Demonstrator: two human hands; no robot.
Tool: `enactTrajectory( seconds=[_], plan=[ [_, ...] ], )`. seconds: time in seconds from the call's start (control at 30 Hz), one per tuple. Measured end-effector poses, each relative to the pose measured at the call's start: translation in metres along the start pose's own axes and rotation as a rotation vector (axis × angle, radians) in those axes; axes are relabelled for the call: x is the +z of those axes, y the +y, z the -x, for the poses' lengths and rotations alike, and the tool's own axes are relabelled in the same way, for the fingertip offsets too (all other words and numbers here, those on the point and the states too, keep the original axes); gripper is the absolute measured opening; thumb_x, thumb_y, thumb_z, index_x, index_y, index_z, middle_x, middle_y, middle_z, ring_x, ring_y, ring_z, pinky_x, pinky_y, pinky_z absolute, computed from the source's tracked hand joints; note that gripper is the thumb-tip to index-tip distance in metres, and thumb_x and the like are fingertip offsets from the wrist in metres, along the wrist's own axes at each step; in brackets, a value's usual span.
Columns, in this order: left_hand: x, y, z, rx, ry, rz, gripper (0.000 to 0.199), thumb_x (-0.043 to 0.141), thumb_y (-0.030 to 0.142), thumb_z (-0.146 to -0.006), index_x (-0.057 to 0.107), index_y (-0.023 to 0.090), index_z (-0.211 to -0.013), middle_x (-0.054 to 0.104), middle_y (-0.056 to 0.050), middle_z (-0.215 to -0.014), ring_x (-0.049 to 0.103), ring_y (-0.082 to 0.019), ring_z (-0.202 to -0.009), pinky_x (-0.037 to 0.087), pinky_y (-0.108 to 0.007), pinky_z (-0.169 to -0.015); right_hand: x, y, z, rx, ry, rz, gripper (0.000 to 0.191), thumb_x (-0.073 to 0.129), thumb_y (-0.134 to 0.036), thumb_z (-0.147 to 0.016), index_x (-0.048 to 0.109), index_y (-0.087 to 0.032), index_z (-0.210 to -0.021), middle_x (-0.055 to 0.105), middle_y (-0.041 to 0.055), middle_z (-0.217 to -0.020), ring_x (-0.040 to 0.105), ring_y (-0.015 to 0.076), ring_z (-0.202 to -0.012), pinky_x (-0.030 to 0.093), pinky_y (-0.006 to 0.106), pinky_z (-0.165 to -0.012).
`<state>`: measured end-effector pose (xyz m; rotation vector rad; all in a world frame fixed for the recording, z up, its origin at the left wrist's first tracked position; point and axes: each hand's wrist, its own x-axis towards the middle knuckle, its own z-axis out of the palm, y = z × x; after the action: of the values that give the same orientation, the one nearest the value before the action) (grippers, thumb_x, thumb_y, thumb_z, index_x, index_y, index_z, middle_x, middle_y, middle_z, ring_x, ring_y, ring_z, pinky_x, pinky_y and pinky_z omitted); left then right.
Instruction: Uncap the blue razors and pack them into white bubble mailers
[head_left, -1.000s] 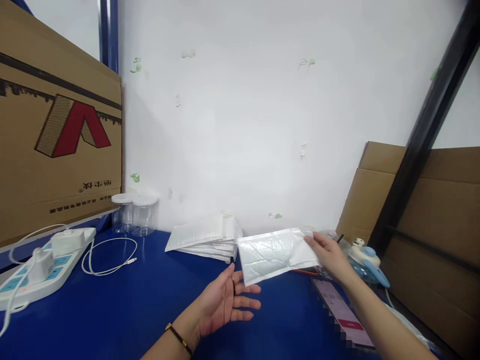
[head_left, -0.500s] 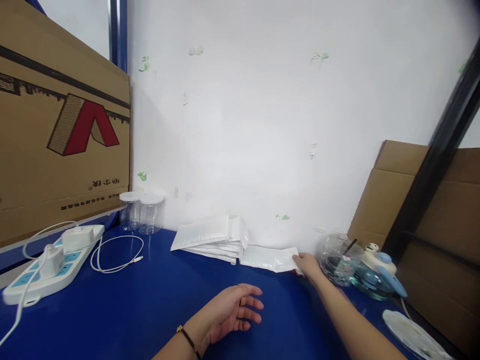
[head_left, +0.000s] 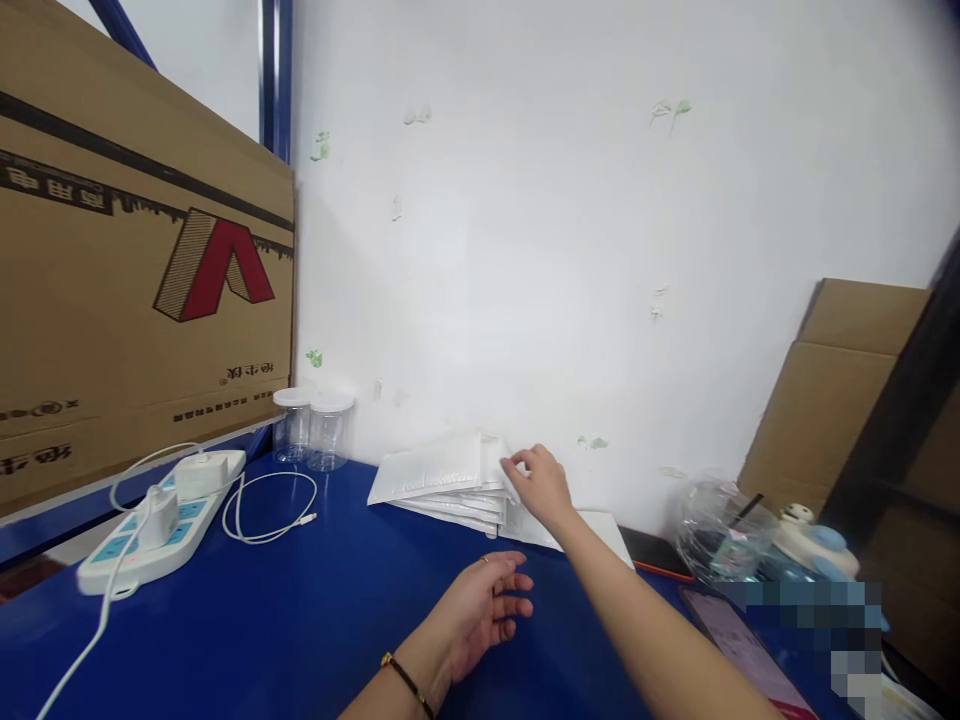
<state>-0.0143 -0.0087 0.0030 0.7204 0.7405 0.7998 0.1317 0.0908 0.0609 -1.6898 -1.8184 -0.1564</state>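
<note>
White bubble mailers (head_left: 431, 475) lie in a loose, fanned pile against the wall. My right hand (head_left: 541, 487) is at the pile's right edge, thumb and index finger pinched on the edge of a mailer there. Under that wrist, another white mailer (head_left: 615, 535) extends to the right, partly covered by my forearm. My left hand (head_left: 487, 608) hovers over the blue table (head_left: 300, 620), in front of the pile. Its fingers are apart and slightly curled, with nothing in them.
On the left are a white power strip (head_left: 169, 530) with plugs, a coiled white cable (head_left: 270, 508), clear jars (head_left: 328, 435) and a big carton (head_left: 150, 300). To the right are a dark phone (head_left: 656, 553), a pink-screened phone (head_left: 742, 640) and a plastic-wrapped cup (head_left: 724, 530).
My right hand has moved left from the lone mailer's right end to the pile's edge. The dark phone and pink-screened phone now show. My left hand stays open; the view has shifted.
</note>
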Motion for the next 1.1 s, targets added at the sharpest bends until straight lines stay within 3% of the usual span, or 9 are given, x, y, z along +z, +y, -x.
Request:
enactTrajectory(
  seconds=[0.1, 0.23, 0.4, 0.47, 0.67, 0.8, 0.93, 1.0, 1.1],
  plan=[
    [-0.01, 0.013, -0.002, 0.022, 0.16, 0.159, 0.028, 0.057, 0.03, -0.078, 0.053, 0.018, -0.103, 0.06, -0.001, -0.088, 0.059, -0.009, -0.062, 0.037, -0.018, -0.049, 0.013, -0.048, -0.014, 0.008, -0.022, -0.016, 0.037, 0.055, -0.052, -0.078, 0.067, -0.018, -0.07, 0.056, 0.0093, -0.087, 0.05, 0.029, -0.097, 0.032, 0.044, -0.086],
    [-0.028, 0.039, 0.004, 0.168, 0.241, 0.454, 0.045, 0.057, 0.048, -0.079, 0.045, 0.019, -0.111, 0.059, -0.005, -0.094, 0.063, -0.016, -0.079, 0.047, -0.024, -0.061, 0.006, -0.079, -0.006, -0.093, -0.058, -0.094, 0.015, 0.063, -0.033, -0.073, 0.063, -0.018, -0.075, 0.056, 0.0063, -0.09, 0.052, 0.0242, -0.095, 0.036, 0.038, -0.084],
    [-0.035, 0.053, 0.017, 0.305, 0.179, 0.679, 0.066, 0.053, 0.068, -0.072, 0.042, 0.021, -0.117, 0.057, -0.011, -0.106, 0.061, -0.025, -0.095, 0.051, -0.039, -0.078, -0.024, -0.066, 0.06, -0.617, -0.188, -0.421, 0.02, 0.05, -0.006, -0.068, 0.053, -0.022, -0.079, 0.054, 0.004, -0.112, 0.05, 0.0185, -0.102, 0.038, 0.029, -0.087],
    [-0.03, 0.051, 0.018, 0.318, 0.149, 0.728, 0.062, 0.054, 0.067, -0.072, 0.046, 0.022, -0.114, 0.058, -0.01, -0.106, 0.061, -0.026, -0.096, 0.051, -0.041, -0.078, -0.032, -0.05, 0.093, -0.691, -0.315, -0.452, 0.025, 0.046, -0.001, -0.064, 0.049, -0.022, -0.076, 0.058, 0.0021, -0.102, 0.053, 0.0174, -0.094, 0.039, 0.028, -0.083],
    [-0.019, 0.043, 0.011, 0.439, 0.237, 0.705, 0.028, 0.06, 0.036, -0.079, 0.054, 0.024, -0.103, 0.061, -0.002, -0.095, 0.063, -0.019, -0.093, 0.051, -0.035, -0.083, -0.046, 0.0, 0.157, -0.595, -0.333, -0.313, 0.034, 0.043, -0.005, -0.075, 0.051, -0.024, -0.102, 0.06, 0.0044, -0.089, 0.053, 0.0185, -0.081, 0.04, 0.03, -0.071],
    [-0.012, 0.036, 0.008, 0.641, 0.213, 0.51, 0.035, 0.061, 0.03, -0.079, 0.053, 0.025, -0.113, 0.062, -0.004, -0.101, 0.061, -0.021, -0.1, 0.049, -0.035, -0.089, -0.057, 0.027, 0.163, -0.673, -0.447, -0.253, 0.032, 0.035, -0.011, -0.087, 0.059, -0.026, -0.101, 0.065, 0.0052, -0.093, 0.056, 0.0194, -0.086, 0.04, 0.034, -0.08],
    [0.007, 0.032, 0.01, 0.769, 0.106, 0.248, 0.051, 0.067, 0.03, -0.075, 0.047, 0.026, -0.122, 0.061, -0.005, -0.109, 0.058, -0.023, -0.107, 0.044, -0.037, -0.095, -0.052, 0.058, 0.16, -0.302, -0.392, -0.454, 0.025, 0.048, -0.025, -0.085, 0.059, -0.024, -0.108, 0.063, 0.0071, -0.108, 0.056, 0.0226, -0.1, 0.042, 0.037, -0.09],
    [0.02, 0.031, 0.012, 0.817, 0.06, 0.145, 0.056, 0.068, 0.03, -0.074, 0.045, 0.026, -0.125, 0.06, -0.006, -0.113, 0.055, -0.025, -0.111, 0.042, -0.037, -0.097, -0.045, 0.07, 0.16, -0.131, -0.433, -0.582, 0.057, 0.06, -0.037, -0.079, 0.043, -0.022, -0.13, 0.051, 0.0105, -0.13, 0.048, 0.0254, -0.118, 0.037, 0.039, -0.099],
    [0.037, 0.031, 0.012, 0.853, 0.037, 0.085, 0.058, 0.07, 0.029, -0.072, 0.046, 0.026, -0.124, 0.059, -0.006, -0.114, 0.052, -0.026, -0.115, 0.04, -0.037, -0.097, -0.033, 0.077, 0.162, -0.065, -0.545, -0.629, 0.105, 0.074, -0.051, -0.061, 0.019, -0.018, -0.144, 0.03, 0.0149, -0.146, 0.03, 0.0293, -0.133, 0.025, 0.044, -0.109]
  ],
)
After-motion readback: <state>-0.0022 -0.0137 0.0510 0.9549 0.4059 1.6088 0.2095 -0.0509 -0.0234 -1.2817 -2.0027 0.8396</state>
